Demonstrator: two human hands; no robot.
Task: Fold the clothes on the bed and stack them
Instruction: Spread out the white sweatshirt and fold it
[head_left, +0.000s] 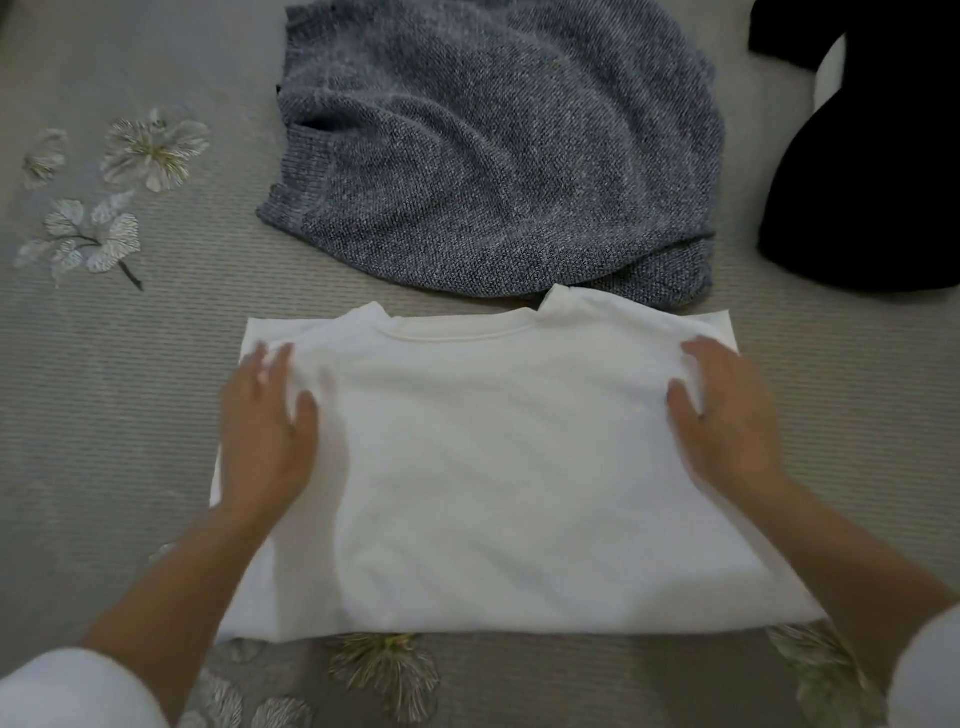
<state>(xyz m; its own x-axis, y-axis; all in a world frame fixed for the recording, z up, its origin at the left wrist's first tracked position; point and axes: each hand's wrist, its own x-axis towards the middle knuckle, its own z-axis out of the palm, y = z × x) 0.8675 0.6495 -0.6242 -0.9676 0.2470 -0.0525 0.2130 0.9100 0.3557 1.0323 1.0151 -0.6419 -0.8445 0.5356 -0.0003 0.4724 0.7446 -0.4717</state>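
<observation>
A white shirt (498, 467) lies folded into a rectangle on the bed, its collar toward the far side. My left hand (267, 431) rests flat on the shirt's left edge with fingers spread. My right hand (727, 415) lies flat near the shirt's upper right corner, fingers straight. Beyond the shirt, a grey-blue knit sweater (493, 156) lies rumpled and unfolded. A black garment (872, 156) lies at the far right, partly cut off by the frame.
The bed cover (130, 389) is grey and ribbed, with embroidered white flowers (150, 150) at the far left and more along the near edge. Open bed surface lies left of the shirt and sweater.
</observation>
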